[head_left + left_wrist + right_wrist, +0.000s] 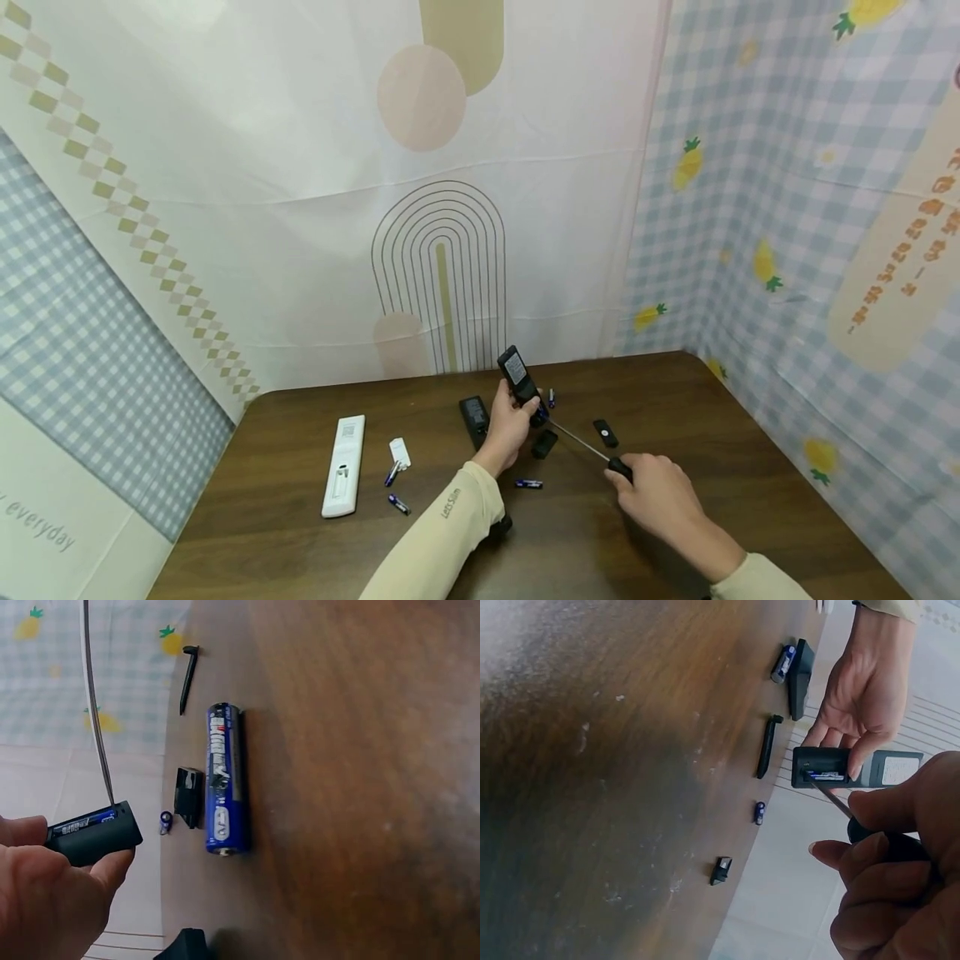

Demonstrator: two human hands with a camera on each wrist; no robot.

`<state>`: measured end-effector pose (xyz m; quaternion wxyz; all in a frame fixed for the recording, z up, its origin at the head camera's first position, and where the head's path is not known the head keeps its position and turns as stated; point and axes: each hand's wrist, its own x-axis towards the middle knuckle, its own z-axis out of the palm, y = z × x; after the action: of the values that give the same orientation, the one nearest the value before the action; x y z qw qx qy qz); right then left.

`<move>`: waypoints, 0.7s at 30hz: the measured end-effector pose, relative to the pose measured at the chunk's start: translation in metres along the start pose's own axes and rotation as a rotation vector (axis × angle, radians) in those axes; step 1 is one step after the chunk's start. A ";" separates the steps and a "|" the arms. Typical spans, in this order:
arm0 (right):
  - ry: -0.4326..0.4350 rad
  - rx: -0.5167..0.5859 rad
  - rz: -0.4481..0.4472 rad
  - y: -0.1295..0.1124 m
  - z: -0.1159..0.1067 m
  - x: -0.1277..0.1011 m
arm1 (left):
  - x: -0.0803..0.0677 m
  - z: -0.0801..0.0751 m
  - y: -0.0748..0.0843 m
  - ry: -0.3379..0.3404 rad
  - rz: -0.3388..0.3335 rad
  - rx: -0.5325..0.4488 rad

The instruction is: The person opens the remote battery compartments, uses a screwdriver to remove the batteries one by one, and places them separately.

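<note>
Fingers of my left hand (510, 425) are curled round a small black plastic remote control (519, 379), holding it tilted up above the dark brown wooden table (285, 517), back side toward me. Its battery bay is open, and the wrist views show a blue battery (826, 776) still seated inside. My right hand (660, 496) grips the black handle of a thin-shafted metal screwdriver (581, 442), fingers wrapped tight, and the tip of the shaft sits in the open bay right at that seated battery.

Loose on the table just below the remote lies a blue AA-style battery (528, 483), well shown in the left wrist view (225, 780). Beside the remote, toward the back, a second small blue battery (552, 398) lies near the wall. Two small black plastic covers rest close by: one just under the screwdriver shaft (544, 443), another to the right of it (606, 432). A second black remote control (474, 417) lies flat just behind my left hand.

Farther left, well apart from my hands, a long white remote control (344, 465) lies face down with its white battery cover (400, 452) and two more blue batteries (396, 487) beside it.
</note>
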<state>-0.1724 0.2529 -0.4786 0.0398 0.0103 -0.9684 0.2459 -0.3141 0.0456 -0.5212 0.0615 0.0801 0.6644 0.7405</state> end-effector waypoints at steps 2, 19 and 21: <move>0.001 -0.001 0.002 0.001 0.001 0.000 | 0.000 -0.001 -0.002 0.004 -0.012 -0.010; 0.008 0.085 0.023 0.011 0.006 -0.004 | 0.004 -0.006 -0.002 0.082 -0.072 -0.158; 0.016 0.098 0.024 0.012 0.006 -0.004 | 0.006 -0.007 -0.001 0.099 -0.069 -0.176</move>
<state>-0.1689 0.2605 -0.4894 0.0440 -0.0014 -0.9550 0.2934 -0.3217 0.0405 -0.5227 0.0611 0.0148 0.6015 0.7964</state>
